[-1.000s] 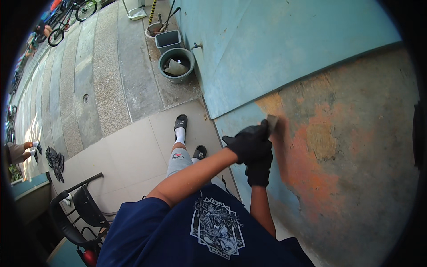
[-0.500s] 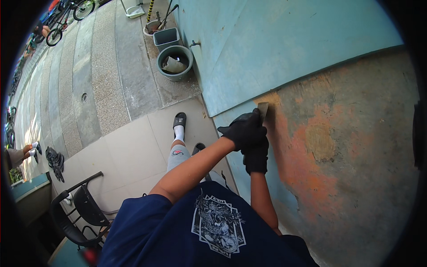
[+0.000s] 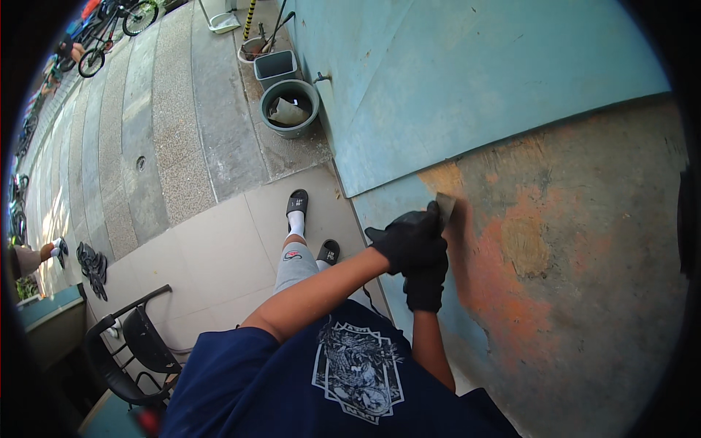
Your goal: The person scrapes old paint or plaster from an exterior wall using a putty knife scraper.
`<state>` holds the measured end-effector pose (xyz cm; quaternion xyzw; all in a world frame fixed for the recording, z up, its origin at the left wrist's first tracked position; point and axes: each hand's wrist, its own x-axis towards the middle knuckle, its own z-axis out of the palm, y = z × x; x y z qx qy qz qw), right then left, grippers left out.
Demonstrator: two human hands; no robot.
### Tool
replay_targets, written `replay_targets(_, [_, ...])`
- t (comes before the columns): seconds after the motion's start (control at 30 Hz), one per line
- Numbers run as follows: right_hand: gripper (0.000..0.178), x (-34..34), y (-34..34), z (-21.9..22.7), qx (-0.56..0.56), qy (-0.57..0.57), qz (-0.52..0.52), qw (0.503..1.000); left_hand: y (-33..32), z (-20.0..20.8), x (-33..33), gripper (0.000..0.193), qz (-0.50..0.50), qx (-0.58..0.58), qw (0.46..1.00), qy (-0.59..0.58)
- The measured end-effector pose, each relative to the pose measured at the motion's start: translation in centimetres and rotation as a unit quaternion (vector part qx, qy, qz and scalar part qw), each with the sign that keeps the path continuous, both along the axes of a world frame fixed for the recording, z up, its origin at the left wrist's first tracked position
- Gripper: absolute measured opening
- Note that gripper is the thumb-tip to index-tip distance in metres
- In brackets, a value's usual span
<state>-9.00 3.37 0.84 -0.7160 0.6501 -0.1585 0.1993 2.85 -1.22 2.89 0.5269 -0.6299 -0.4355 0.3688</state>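
Note:
Both my hands wear black gloves and are closed together in front of the wall. Between them they grip a scraper (image 3: 446,209), of which only the flat, dull metal blade shows beyond the fingers; the handle is hidden. My left hand (image 3: 409,239) lies over my right hand (image 3: 426,281), covering most of its fingers. The blade is close to or against the wall (image 3: 544,306), where light blue paint gives way to orange and bare grey patches. I cannot tell whether its edge touches.
A pale blue wall panel (image 3: 511,80) overhangs the worn area. Ahead stand a round grey tub (image 3: 310,117), a rectangular bin (image 3: 276,66) and a tap (image 3: 322,77). A black chair (image 3: 146,339) is at the left, dark shoes (image 3: 92,266) and a bicycle (image 3: 109,44) farther off.
Both hands and the scraper have moved down in the picture, toward my body, and slightly right along the wall. My grip looks the same.

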Motion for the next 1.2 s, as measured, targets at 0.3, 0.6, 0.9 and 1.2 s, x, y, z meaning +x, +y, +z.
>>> replay_targets(0.3, [0.028, 1.3, 0.3, 0.5, 0.001, -0.067, -0.083, 0.994, 0.2, -0.8, 0.0, 0.048, -0.009, 0.009, 1.000, -0.009])
replay_targets(0.6, [0.034, 2.1, 0.6, 0.8, -0.060, -0.068, -0.073, 0.993, 0.6, -0.2, 0.5, 0.051, -0.019, -0.037, 0.999, -0.012])
replay_targets(0.9, [0.025, 0.0, -0.2, -4.5, 0.003, -0.153, -0.090, 0.984, -1.7, -1.7, 1.0, 0.044, 0.016, 0.010, 1.000, -0.007])
replay_targets(1.2, [0.020, -0.7, -0.6, -3.2, 0.017, -0.085, -0.062, 0.994, -1.1, -1.2, 0.7, 0.055, -0.019, 0.007, 1.000, 0.007])
